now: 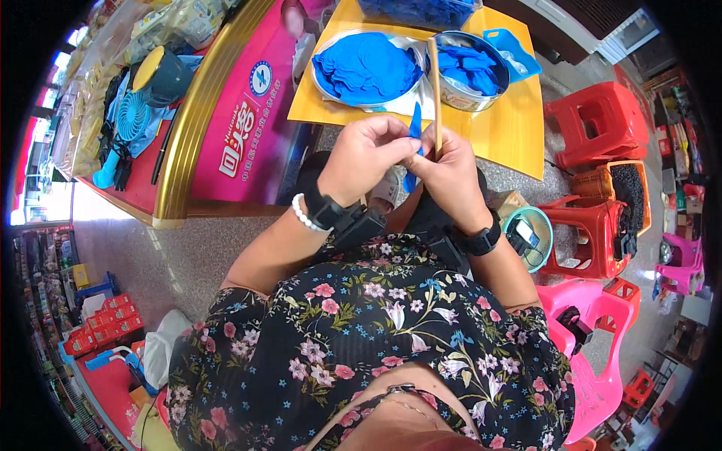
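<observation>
My left hand [366,155] pinches a narrow blue piece of soft material [416,124] between thumb and fingertips. Its pointed end sticks up above the fingers, and another part hangs below them. Close against it, my right hand [456,171] is closed around the lower part of a thin wooden stick [435,83] that stands upright. The right fingertips also meet the blue piece; how firmly they grip it is hidden. Just beyond my hands, a heap of flat blue pieces [366,69] lies on a round white plate [323,89]. Beside it, a round tin [468,100] holds more blue pieces [465,66].
The plate and tin stand on a yellow table [519,135], with a clear bin [421,15] and a blue basket [519,64] behind. A pink gold-edged counter [180,143] is at left. Red stools [598,120], a turquoise basket [543,255] and a pink chair [602,376] stand at right.
</observation>
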`<state>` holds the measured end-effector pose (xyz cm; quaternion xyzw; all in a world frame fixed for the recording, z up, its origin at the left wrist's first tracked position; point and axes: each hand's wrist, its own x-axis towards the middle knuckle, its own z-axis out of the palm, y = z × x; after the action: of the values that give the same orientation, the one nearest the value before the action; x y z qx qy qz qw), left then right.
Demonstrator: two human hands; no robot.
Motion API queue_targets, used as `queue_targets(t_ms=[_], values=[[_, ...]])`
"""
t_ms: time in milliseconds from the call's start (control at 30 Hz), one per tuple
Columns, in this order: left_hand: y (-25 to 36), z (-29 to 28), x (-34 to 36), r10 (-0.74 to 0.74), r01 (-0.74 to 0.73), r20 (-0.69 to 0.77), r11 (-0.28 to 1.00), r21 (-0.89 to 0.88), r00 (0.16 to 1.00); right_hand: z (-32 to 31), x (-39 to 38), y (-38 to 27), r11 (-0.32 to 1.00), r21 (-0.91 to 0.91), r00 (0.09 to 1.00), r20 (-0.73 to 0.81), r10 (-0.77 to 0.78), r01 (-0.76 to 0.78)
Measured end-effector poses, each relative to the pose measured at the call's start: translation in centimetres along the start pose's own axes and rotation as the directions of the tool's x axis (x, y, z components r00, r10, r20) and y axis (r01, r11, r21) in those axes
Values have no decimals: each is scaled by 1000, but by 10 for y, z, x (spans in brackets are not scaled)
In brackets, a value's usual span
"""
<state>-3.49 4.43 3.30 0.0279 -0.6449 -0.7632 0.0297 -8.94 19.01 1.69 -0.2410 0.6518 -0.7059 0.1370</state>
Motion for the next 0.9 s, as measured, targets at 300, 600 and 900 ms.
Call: queue_targets(t_ms=[300, 600, 900], values=[[-3, -5, 2, 215, -173, -112, 938, 300, 970, -3, -1, -21, 948, 233, 976, 76, 204, -216], [-15, 0, 11, 46, -138, -237, 911, -388, 971, 16, -8, 1, 999, -36, 988, 152, -29, 35], [-10, -7, 3, 158, -170, -73, 967, -189, 985, 1, 6, -25, 960, 249, 990, -21, 137, -128]])
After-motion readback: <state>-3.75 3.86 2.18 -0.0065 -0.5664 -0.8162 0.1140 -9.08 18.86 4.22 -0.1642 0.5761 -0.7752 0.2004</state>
